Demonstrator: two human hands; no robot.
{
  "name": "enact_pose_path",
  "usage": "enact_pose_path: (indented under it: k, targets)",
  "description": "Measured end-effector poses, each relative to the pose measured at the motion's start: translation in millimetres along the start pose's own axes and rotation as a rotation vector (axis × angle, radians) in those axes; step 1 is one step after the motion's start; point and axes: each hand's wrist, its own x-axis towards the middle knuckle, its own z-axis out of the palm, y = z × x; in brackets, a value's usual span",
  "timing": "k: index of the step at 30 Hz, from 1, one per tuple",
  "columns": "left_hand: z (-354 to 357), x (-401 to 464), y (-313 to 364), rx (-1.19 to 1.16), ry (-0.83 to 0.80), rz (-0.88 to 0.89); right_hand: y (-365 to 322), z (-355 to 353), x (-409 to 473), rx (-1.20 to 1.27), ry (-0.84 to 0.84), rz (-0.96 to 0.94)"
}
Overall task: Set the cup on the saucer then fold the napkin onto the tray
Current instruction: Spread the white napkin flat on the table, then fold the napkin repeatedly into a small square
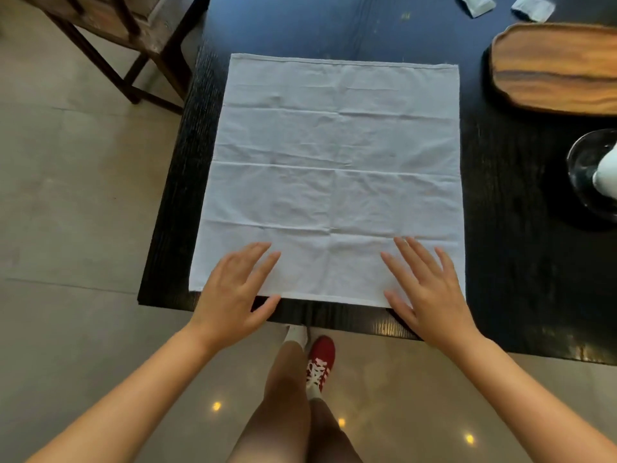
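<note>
A white cloth napkin point(337, 168) lies spread flat and unfolded on the dark table point(521, 262), with creases across it. My left hand point(233, 292) rests with straight fingers on its near left edge. My right hand point(430, 295) lies flat with spread fingers on its near right corner. An oval wooden tray point(554, 66) sits at the far right. At the right edge a white cup point(606, 173) stands on a dark glass saucer point(584, 162), both cut off by the frame.
Two small folded pale cloths point(474, 3) lie at the far edge of the table. A dark wooden chair point(133, 45) stands on the tiled floor at the table's left. My legs and a red shoe point(320, 362) are below the near edge.
</note>
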Motion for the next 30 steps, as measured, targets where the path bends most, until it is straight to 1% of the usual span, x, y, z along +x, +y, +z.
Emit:
enact_pose_path:
  k: [4,7,10,12,15,18,21,23,25,27,29,30]
  targets:
    - [8.6,-29.8,-3.8,0.095,-0.127,-0.026,-0.5,14.2,-36.3,-0.068,-0.129,0.02]
    - [11.5,-38.2,-6.5,0.17,-0.148,0.015,-3.6,20.1,-49.0,-0.095,-0.175,0.038]
    - [15.3,-47.5,-10.2,0.202,-0.092,0.083,-9.7,23.3,-60.0,-0.087,-0.164,0.036]
    - [16.8,-56.0,-12.3,0.22,-0.016,0.112,-13.7,25.4,-68.1,-0.089,-0.095,-0.01]
    - [13.7,-68.4,-16.5,0.262,0.108,0.228,-16.4,26.9,-79.1,-0.089,-0.008,-0.074]
    - [6.0,-69.9,-15.9,0.215,0.157,0.276,-20.1,22.7,-85.1,-0.092,0.002,-0.082]
    - [-6.2,-65.4,-12.9,0.093,0.091,0.257,-20.6,9.8,-81.2,-0.02,0.046,-0.093]
    - [-18.4,-59.4,-15.5,-0.025,-0.005,0.176,-19.4,-3.0,-74.7,0.028,0.017,-0.12]
    - [-30.5,-50.9,-22.6,-0.131,-0.118,0.07,-16.1,-19.3,-67.0,0.133,-0.088,-0.11]
    - [-42.3,-37.0,-29.6,-0.198,-0.233,0.006,-7.7,-35.0,-55.9,0.223,-0.257,-0.034]
    - [-56.7,-16.4,-33.9,-0.224,-0.26,-0.026,1.6,-50.5,-38.2,0.193,-0.354,-0.006]
    - [-64.8,-4.1,-36.3,-0.223,-0.239,-0.033,5.3,-58.8,-26.9,0.168,-0.346,-0.009]
